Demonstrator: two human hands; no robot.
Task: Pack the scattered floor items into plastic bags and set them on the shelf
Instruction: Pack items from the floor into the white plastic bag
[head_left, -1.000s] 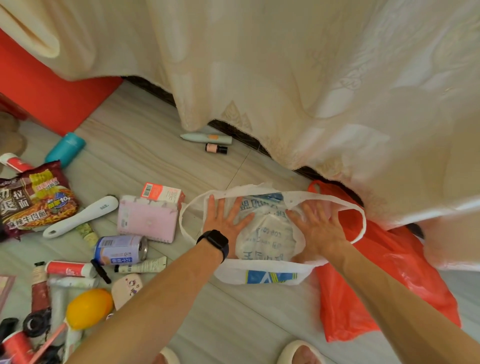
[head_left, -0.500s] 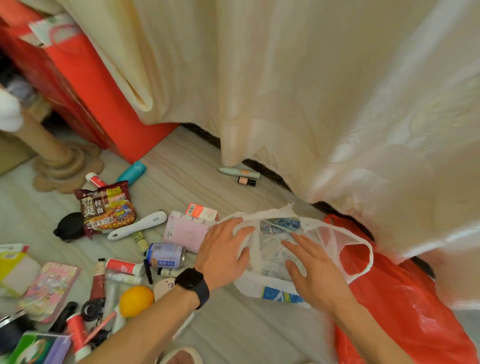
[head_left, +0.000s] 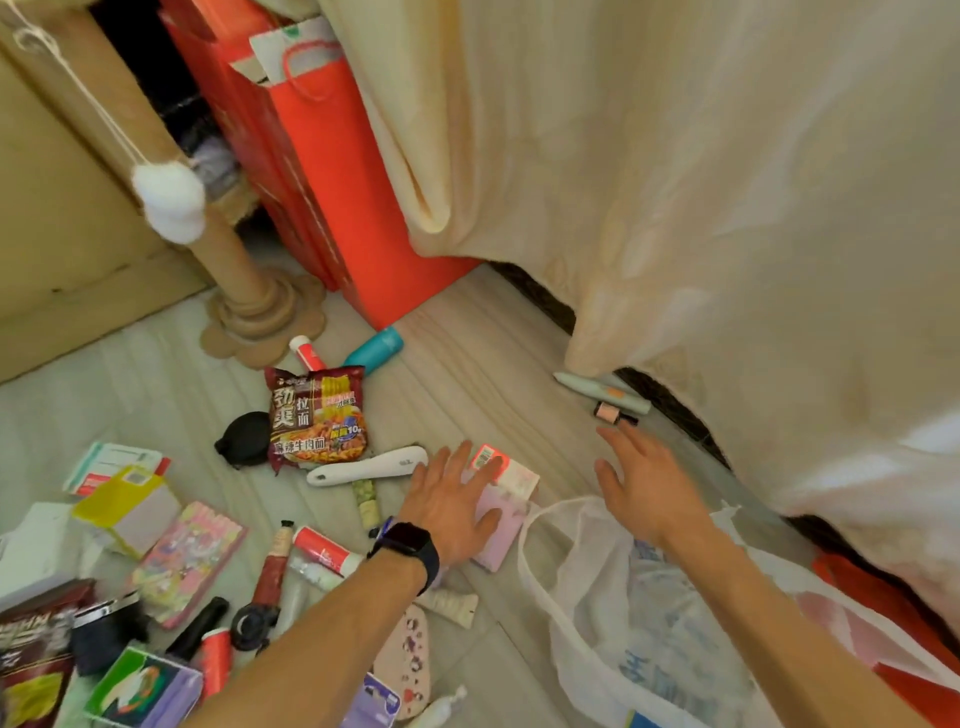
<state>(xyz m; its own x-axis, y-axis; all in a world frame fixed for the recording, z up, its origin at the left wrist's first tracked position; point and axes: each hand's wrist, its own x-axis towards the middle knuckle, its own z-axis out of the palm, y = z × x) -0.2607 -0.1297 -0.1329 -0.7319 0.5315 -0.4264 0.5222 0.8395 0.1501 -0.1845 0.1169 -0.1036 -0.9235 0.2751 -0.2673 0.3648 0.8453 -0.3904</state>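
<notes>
left hand (head_left: 452, 504) off bag (head_left: 587, 613), onto pink pack (head_left: 501, 538)

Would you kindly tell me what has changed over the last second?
Both hands left the white bag: the left hand moved left onto the pink pack, the right hand reached forward, open, toward the pen by the curtain. Neither grips anything. The white bag, red bag and scattered items stayed put.
</notes>
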